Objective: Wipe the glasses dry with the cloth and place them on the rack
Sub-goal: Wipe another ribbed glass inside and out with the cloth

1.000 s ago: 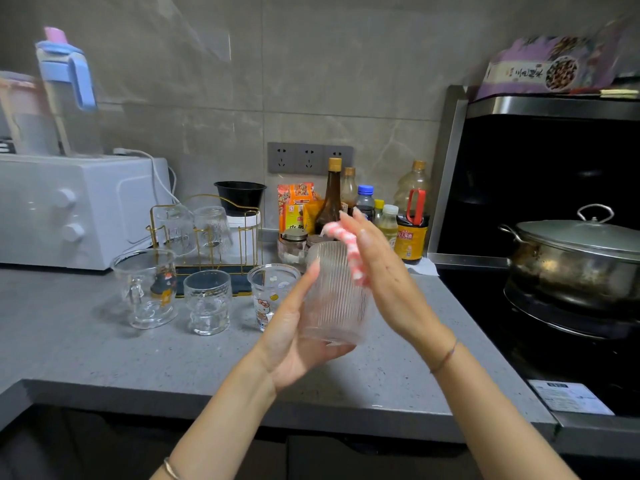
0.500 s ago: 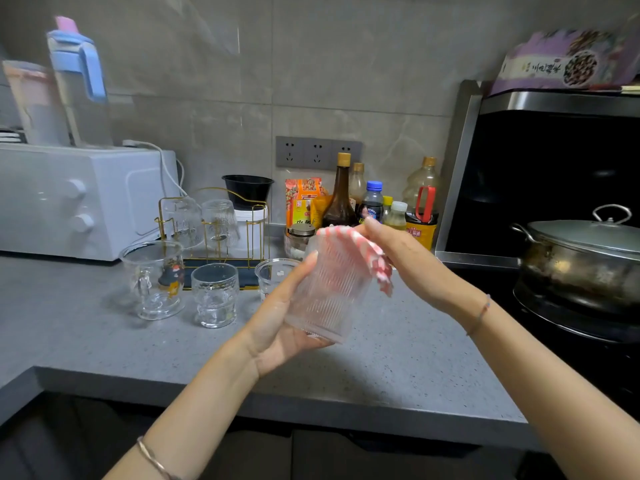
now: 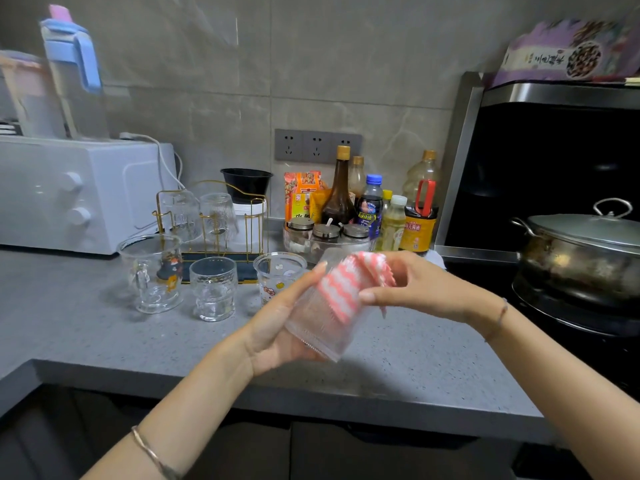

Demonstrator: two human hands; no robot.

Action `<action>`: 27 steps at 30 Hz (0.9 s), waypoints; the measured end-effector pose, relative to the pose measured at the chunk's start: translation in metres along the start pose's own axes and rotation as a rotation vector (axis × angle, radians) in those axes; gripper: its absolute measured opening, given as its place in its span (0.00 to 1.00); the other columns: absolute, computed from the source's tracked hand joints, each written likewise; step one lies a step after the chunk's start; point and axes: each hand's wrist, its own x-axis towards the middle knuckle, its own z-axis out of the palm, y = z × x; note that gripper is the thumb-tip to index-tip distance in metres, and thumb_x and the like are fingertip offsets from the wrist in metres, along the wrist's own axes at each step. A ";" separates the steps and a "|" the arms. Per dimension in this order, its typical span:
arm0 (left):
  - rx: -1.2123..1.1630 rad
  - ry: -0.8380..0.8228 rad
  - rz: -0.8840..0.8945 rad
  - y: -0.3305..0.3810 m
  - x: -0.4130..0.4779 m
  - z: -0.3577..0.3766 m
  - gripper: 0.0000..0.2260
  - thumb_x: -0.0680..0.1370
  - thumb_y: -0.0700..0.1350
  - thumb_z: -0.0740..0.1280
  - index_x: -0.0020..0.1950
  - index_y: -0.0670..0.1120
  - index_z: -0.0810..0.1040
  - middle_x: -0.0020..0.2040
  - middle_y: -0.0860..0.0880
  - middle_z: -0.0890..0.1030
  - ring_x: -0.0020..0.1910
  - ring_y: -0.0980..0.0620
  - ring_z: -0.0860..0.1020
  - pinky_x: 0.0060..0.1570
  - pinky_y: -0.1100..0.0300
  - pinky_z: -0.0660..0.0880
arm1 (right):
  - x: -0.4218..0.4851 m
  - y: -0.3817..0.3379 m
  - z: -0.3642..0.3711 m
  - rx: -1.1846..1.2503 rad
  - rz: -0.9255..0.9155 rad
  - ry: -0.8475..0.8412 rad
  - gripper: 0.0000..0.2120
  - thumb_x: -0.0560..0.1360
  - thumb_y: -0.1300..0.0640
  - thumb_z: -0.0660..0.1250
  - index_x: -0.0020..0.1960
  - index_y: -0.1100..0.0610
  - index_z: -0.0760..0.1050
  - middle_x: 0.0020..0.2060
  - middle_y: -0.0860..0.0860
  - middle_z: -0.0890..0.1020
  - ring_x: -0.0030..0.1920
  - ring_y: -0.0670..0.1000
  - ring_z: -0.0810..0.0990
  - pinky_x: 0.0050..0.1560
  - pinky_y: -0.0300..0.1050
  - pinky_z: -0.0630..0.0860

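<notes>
Ribbed glass (image 3: 322, 327), tilted with its mouth up and to the right, is held in mid-air over the front of the grey speckled counter (image 3: 433, 372). The left hand (image 3: 277, 327) cradles it from below, fingers and thumb wrapped round its wall. A pink-and-white striped cloth (image 3: 346, 285) is stuffed into the mouth and spills over the rim, and the right hand (image 3: 415, 285) pinches it there between thumb and curled fingers. Just behind the hands three more glasses stand upright in a row on the counter: a handled mug (image 3: 152, 271) with a cartoon print, a knobbly tumbler (image 3: 213, 289) and a printed cup (image 3: 277, 275). Behind these the gold wire rack (image 3: 256, 220) carries two upturned glasses (image 3: 220, 214) on its pegs. Farther back, against the grey tiled wall (image 3: 346, 64) with its socket strip (image 3: 317, 145), a black bowl (image 3: 246, 183) sits on a white tub. A clear tray (image 3: 294, 245) holds metal-lidded jars whose contents are too blurred to name, and sauce and oil bottles (image 3: 339, 192) crowd beside it. A white oven (image 3: 79, 192) at the left bears a blue-lidded pitcher (image 3: 72, 74). On the stove to the right a steel pot (image 3: 585, 251) stands with its lid on, its contents hidden.
</notes>
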 end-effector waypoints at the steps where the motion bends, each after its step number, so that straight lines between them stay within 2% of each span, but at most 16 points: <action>1: -0.016 -0.001 -0.002 0.002 0.000 -0.001 0.35 0.54 0.67 0.78 0.56 0.49 0.85 0.53 0.43 0.83 0.48 0.46 0.79 0.65 0.42 0.68 | -0.001 0.002 -0.001 0.048 -0.018 0.079 0.17 0.69 0.47 0.69 0.53 0.56 0.79 0.47 0.51 0.85 0.50 0.53 0.83 0.52 0.43 0.80; 2: -0.022 -0.003 -0.003 0.004 0.000 -0.003 0.36 0.53 0.67 0.78 0.55 0.48 0.85 0.52 0.43 0.83 0.47 0.47 0.79 0.62 0.44 0.71 | -0.002 0.003 0.000 0.070 -0.030 0.147 0.17 0.71 0.47 0.66 0.52 0.58 0.80 0.47 0.55 0.85 0.51 0.56 0.82 0.56 0.48 0.78; 4: -0.015 -0.013 -0.007 0.006 0.000 -0.005 0.36 0.52 0.67 0.79 0.53 0.48 0.86 0.50 0.43 0.83 0.45 0.47 0.81 0.56 0.48 0.74 | -0.003 0.006 0.001 0.076 -0.021 0.213 0.28 0.75 0.43 0.59 0.49 0.70 0.79 0.48 0.68 0.80 0.53 0.69 0.76 0.60 0.56 0.73; 6: -0.004 -0.021 -0.014 0.007 0.000 -0.005 0.34 0.52 0.66 0.79 0.51 0.49 0.86 0.50 0.44 0.84 0.45 0.46 0.82 0.56 0.48 0.75 | -0.005 0.005 0.004 0.139 0.009 0.237 0.35 0.75 0.42 0.55 0.49 0.77 0.74 0.49 0.72 0.77 0.52 0.71 0.75 0.60 0.52 0.72; 8: -0.004 -0.006 -0.022 0.007 0.000 -0.004 0.29 0.59 0.68 0.76 0.50 0.49 0.87 0.50 0.43 0.84 0.45 0.46 0.82 0.59 0.46 0.73 | -0.005 0.004 0.006 0.128 0.016 0.181 0.34 0.75 0.40 0.57 0.50 0.73 0.76 0.48 0.66 0.80 0.49 0.64 0.78 0.60 0.51 0.74; 9: -0.001 0.016 -0.033 0.008 0.000 -0.004 0.26 0.64 0.68 0.71 0.50 0.48 0.87 0.50 0.43 0.84 0.45 0.46 0.81 0.61 0.45 0.72 | -0.006 0.003 0.007 0.100 0.011 0.152 0.27 0.73 0.41 0.62 0.48 0.67 0.80 0.46 0.59 0.83 0.46 0.58 0.80 0.56 0.49 0.77; 11: 0.025 0.052 -0.067 0.010 0.000 -0.003 0.24 0.70 0.65 0.65 0.51 0.48 0.87 0.51 0.43 0.83 0.46 0.46 0.80 0.62 0.44 0.71 | -0.007 0.000 0.010 0.041 0.022 0.051 0.09 0.70 0.51 0.71 0.47 0.54 0.81 0.42 0.46 0.86 0.44 0.46 0.84 0.47 0.37 0.79; 12: 0.041 0.051 -0.091 0.010 0.001 -0.002 0.24 0.70 0.65 0.64 0.51 0.48 0.86 0.52 0.43 0.83 0.47 0.46 0.80 0.63 0.44 0.71 | -0.007 0.001 0.011 0.032 0.045 -0.003 0.06 0.70 0.56 0.73 0.47 0.52 0.80 0.41 0.43 0.86 0.44 0.43 0.84 0.45 0.33 0.78; 14: 0.058 0.053 -0.122 0.010 0.001 0.002 0.25 0.70 0.65 0.64 0.52 0.47 0.86 0.54 0.43 0.83 0.49 0.45 0.81 0.64 0.43 0.70 | -0.007 0.003 0.013 0.047 0.078 -0.067 0.07 0.71 0.61 0.72 0.46 0.50 0.79 0.39 0.40 0.85 0.43 0.40 0.83 0.44 0.30 0.76; 16: 0.026 0.081 -0.133 0.008 0.003 0.000 0.29 0.71 0.68 0.62 0.55 0.47 0.85 0.57 0.42 0.83 0.54 0.43 0.80 0.66 0.42 0.70 | -0.008 0.003 0.014 0.070 0.082 -0.072 0.07 0.72 0.61 0.71 0.46 0.51 0.79 0.39 0.40 0.85 0.43 0.40 0.83 0.45 0.30 0.76; 19: -0.056 0.159 -0.059 0.003 0.007 -0.003 0.36 0.70 0.72 0.59 0.64 0.46 0.80 0.63 0.41 0.80 0.63 0.40 0.77 0.71 0.41 0.65 | -0.009 0.006 0.014 0.072 0.074 0.039 0.06 0.72 0.59 0.71 0.48 0.51 0.80 0.42 0.43 0.86 0.46 0.43 0.84 0.48 0.32 0.77; 21: -0.078 0.236 0.054 -0.001 0.010 -0.001 0.36 0.70 0.71 0.59 0.64 0.46 0.79 0.61 0.42 0.81 0.59 0.41 0.79 0.67 0.45 0.70 | -0.008 0.007 0.015 0.053 0.056 0.108 0.06 0.72 0.58 0.71 0.49 0.52 0.80 0.43 0.44 0.85 0.46 0.43 0.84 0.49 0.33 0.78; 22: -0.075 0.272 0.102 -0.003 0.010 0.004 0.34 0.70 0.70 0.59 0.62 0.46 0.80 0.58 0.42 0.82 0.54 0.44 0.81 0.61 0.49 0.74 | -0.008 0.007 0.017 0.035 0.049 0.112 0.07 0.73 0.58 0.71 0.50 0.52 0.80 0.44 0.44 0.85 0.47 0.43 0.84 0.50 0.34 0.78; 24: -0.003 0.377 0.185 -0.008 0.012 0.014 0.30 0.74 0.68 0.57 0.56 0.45 0.82 0.50 0.45 0.85 0.45 0.50 0.82 0.49 0.54 0.77 | -0.008 0.005 0.027 0.042 0.042 0.073 0.09 0.73 0.59 0.71 0.51 0.51 0.79 0.44 0.42 0.85 0.47 0.41 0.83 0.50 0.32 0.77; 25: 0.067 0.449 0.211 -0.010 0.013 0.018 0.30 0.76 0.68 0.55 0.56 0.45 0.82 0.49 0.45 0.85 0.45 0.51 0.83 0.50 0.54 0.77 | -0.008 0.004 0.034 0.073 0.040 0.042 0.11 0.72 0.61 0.72 0.52 0.50 0.78 0.44 0.40 0.85 0.48 0.40 0.83 0.49 0.30 0.76; 27: 0.189 0.571 0.270 -0.013 0.014 0.021 0.34 0.76 0.70 0.52 0.63 0.46 0.80 0.57 0.45 0.83 0.57 0.50 0.80 0.64 0.50 0.73 | -0.011 0.005 0.048 0.138 0.036 0.002 0.15 0.72 0.62 0.72 0.56 0.49 0.77 0.48 0.40 0.84 0.52 0.40 0.82 0.51 0.29 0.74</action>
